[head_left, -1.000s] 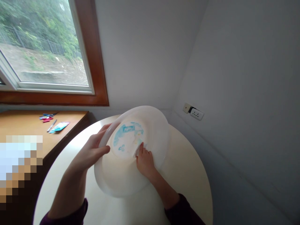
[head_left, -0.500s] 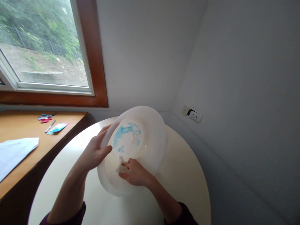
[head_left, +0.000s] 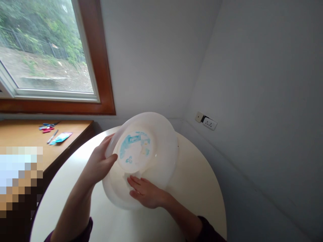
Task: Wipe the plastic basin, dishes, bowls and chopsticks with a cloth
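A translucent white basin [head_left: 165, 148], with a worn blue print on its round base, is tilted above the round white table. My left hand [head_left: 99, 163] grips its left rim, thumb on the outer surface and fingers round the edge. On the lower part of the basin, below the print, my right hand [head_left: 147, 192] presses a small white tissue [head_left: 127, 176] with its fingertips. Most of the tissue is hidden under those fingers.
The round white table [head_left: 202, 188] lies under the basin. At the left, a wooden desk [head_left: 22, 134] bears a blue packet [head_left: 61, 137], a pen [head_left: 52, 136] and small red and blue items [head_left: 47, 127]. Wall sockets [head_left: 210, 123] are at the right.
The fingers of my right hand have flattened over the tissue, and the hand sits slightly lower. The basin and my left hand appear a little further left in the view.
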`<state>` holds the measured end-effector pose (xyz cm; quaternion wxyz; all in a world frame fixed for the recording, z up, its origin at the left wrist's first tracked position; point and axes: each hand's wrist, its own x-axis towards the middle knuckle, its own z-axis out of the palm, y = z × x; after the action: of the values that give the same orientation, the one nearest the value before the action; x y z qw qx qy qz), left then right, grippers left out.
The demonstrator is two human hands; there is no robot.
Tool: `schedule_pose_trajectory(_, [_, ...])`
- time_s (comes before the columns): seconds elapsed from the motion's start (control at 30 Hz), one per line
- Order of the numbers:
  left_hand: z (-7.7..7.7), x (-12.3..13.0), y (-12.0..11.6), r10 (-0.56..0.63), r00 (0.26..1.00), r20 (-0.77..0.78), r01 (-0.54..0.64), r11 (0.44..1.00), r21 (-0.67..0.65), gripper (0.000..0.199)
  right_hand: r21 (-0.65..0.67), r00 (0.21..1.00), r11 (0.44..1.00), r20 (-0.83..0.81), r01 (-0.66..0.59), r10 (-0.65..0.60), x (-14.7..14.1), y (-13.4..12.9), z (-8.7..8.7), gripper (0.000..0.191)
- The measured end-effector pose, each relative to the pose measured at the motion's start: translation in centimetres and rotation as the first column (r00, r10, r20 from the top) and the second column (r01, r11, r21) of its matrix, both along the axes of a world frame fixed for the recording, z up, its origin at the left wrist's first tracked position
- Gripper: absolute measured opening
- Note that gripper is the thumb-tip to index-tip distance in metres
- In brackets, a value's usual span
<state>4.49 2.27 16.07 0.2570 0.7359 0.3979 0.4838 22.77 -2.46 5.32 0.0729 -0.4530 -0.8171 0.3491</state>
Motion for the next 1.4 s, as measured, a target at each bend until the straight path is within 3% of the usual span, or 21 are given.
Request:
schedule_pose_trajectory(0.13, [-0.3,0.5,0.0,0.036,0.999,-0.041,-0.034,0.998,0.051,0.051,0.099,0.979,0.988,0.153,0.117,-0.132,1.9,0.4,-1.6,0.055])
schedule_pose_trajectory(0.37, [-0.6,0.9,-0.2,0.053,0.99,-0.132,-0.043,0.996,0.076,0.048,0.156,0.967,0.975,0.173,0.158,-0.185,1.8,0.5,-3.0,0.059])
schedule_pose_trajectory(0.5, [-1.9,0.6,-1.2,0.211,0.975,-0.065,-0.199,0.967,0.157,0.045,0.189,0.963,0.967,0.176,0.169,-0.203,1.5,0.3,-3.6,0.059])
schedule_pose_trajectory(0.57, [-3.7,0.1,-2.2,0.323,0.946,-0.011,-0.314,0.925,0.212,0.042,0.197,0.96,0.965,0.187,0.171,-0.208,1.5,0.3,-3.8,0.059])
schedule_pose_trajectory(0.63, [-6.3,-0.4,-3.5,0.358,0.934,0.008,-0.35,0.91,0.22,0.045,0.208,0.956,0.963,0.198,0.174,-0.215,1.5,0.4,-4.1,0.058])
schedule_pose_trajectory(0.77, [-12.6,-0.8,-6.0,0.364,0.931,-0.021,-0.364,0.931,-0.015,0.059,0.224,0.953,0.957,0.197,0.184,-0.229,1.2,0.3,-4.0,0.058])
schedule_pose_trajectory(0.87, [-15.1,-0.2,-7.1,0.378,0.925,-0.029,-0.379,0.918,-0.116,0.07,0.145,0.977,0.983,0.161,0.114,-0.137,0.4,0.2,-3.3,0.059])
schedule_pose_trajectory(0.93, [-14.8,0.4,-7.2,0.389,0.921,0.005,-0.387,0.918,-0.091,0.073,0.069,0.995,0.998,0.094,0.014,-0.021,0.0,0.1,-2.7,0.061])
schedule_pose_trajectory(1.03, [-12.2,0.5,-6.5,0.338,0.94,0.034,-0.34,0.939,0.055,0.073,0.03,0.997,0.998,0.043,-0.059,0.058,0.3,0.1,-2.1,0.064])
schedule_pose_trajectory(1.13, [-8.8,-0.2,-5.4,0.302,0.953,0.025,-0.301,0.933,0.199,0.073,0.118,0.981,0.993,0.186,0.022,-0.044,1.9,0.4,-2.3,0.063])
schedule_pose_trajectory(1.23, [-6.6,-1.1,-4.6,0.284,0.959,0.018,-0.28,0.93,0.236,0.069,0.292,0.937,0.951,0.295,0.099,-0.188,3.9,0.6,-3.1,0.057])
schedule_pose_trajectory(1.3, [-6.5,-1.3,-4.5,0.274,0.961,0.036,-0.275,0.935,0.225,0.065,0.358,0.924,0.926,0.301,0.119,-0.235,4.7,0.5,-3.6,0.055])
schedule_pose_trajectory(1.4, [-8.5,-0.5,-5.3,0.291,0.952,0.092,-0.301,0.947,0.113,0.065,0.34,0.923,0.928,0.286,0.154,-0.258,4.2,0.1,-3.8,0.056])
